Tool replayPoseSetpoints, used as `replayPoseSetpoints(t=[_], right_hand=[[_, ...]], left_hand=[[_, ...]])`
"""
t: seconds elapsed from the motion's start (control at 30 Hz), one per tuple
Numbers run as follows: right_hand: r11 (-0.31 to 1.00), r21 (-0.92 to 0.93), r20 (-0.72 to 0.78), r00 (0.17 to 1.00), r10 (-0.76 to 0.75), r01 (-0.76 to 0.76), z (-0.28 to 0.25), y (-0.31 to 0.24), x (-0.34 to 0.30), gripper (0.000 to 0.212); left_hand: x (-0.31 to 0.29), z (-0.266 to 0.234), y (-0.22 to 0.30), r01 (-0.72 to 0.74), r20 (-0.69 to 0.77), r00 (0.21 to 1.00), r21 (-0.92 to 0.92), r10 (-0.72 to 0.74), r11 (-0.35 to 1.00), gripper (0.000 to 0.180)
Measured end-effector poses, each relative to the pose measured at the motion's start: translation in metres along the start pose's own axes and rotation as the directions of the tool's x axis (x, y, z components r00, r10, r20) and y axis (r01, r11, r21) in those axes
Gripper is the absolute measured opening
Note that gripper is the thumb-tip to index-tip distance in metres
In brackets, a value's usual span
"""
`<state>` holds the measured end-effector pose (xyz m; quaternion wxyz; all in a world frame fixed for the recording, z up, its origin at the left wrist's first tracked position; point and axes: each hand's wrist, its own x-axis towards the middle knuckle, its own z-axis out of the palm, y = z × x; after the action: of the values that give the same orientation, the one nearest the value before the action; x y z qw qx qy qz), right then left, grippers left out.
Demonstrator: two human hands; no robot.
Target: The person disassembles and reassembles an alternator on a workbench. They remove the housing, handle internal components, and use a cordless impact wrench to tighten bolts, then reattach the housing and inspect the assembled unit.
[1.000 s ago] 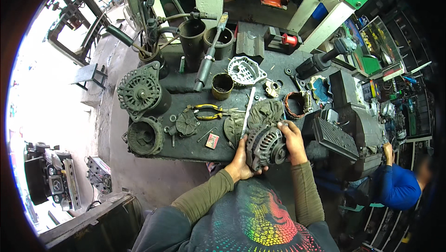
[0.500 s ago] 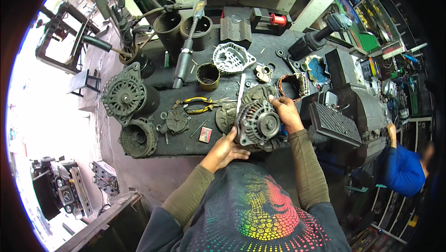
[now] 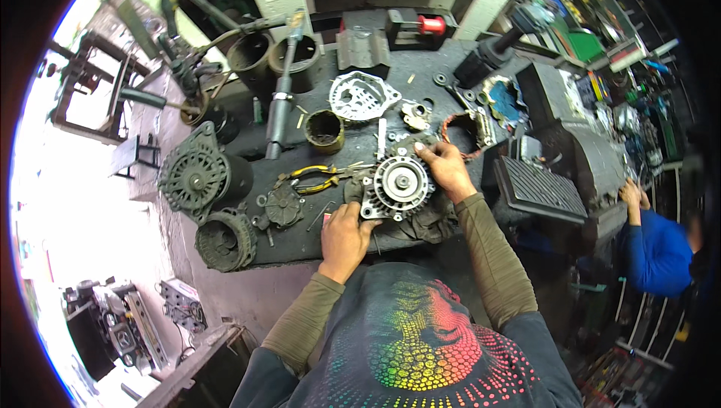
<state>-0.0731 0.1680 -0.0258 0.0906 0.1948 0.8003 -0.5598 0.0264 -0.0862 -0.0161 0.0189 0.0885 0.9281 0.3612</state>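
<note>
An alternator with a bright ringed face and finned housing is tilted up over a dark crumpled cloth at the bench's near edge. My right hand grips its upper right side, thumb on top. At its lower left corner is my left hand, fingers curled against the housing and thumb along the bottom; the fingertips are partly hidden. Just left of that hand a red matchbox is mostly covered. Yellow-and-black pliers and a small round cover lie farther left.
A larger alternator and an open housing stand at the bench's left. Behind are a silver end frame, a soldering iron and a copper-wound ring. A vise is at right; beyond it stands a person in blue.
The alternator has turned so that its bright ringed face points up instead of the dark vented end. My left hand has shifted from beneath it to its left corner, over the matchbox.
</note>
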Motion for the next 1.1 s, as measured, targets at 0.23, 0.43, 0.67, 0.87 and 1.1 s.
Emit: replayPoseSetpoints(t=[0.23,0.43,0.67,0.87,1.1], right_hand=[[0.985,-0.003,-0.264,0.950,-0.166,0.172,-0.027,0.051,-0.068,0.032],[0.988,-0.152,-0.029,0.999,0.019,-0.024,-0.113,0.064,-0.207,0.037],[0.964,0.046,0.251,0.931,-0.266,0.263,-0.290,0.017,-0.299,0.037],[0.756,0.257,-0.260,0.796,-0.546,0.602,-0.487,0.060,-0.286,0.026],[0.819,0.471,-0.508,0.860,-0.052,0.328,-0.625,0.177,-0.065,0.016]], left_hand=[[0.007,-0.011,-0.007,-0.052,0.108,0.993,0.077,0.043,0.996,0.039],[0.016,-0.039,-0.003,-0.013,0.193,0.981,0.069,-0.001,0.998,0.064],[0.030,-0.057,0.084,0.121,-0.126,0.984,-0.026,-0.124,0.992,0.039],[0.020,0.017,0.271,-0.316,-0.643,0.712,0.062,0.280,0.947,0.022],[0.006,0.168,0.452,-0.665,-0.421,0.657,0.066,0.625,0.744,0.047]])
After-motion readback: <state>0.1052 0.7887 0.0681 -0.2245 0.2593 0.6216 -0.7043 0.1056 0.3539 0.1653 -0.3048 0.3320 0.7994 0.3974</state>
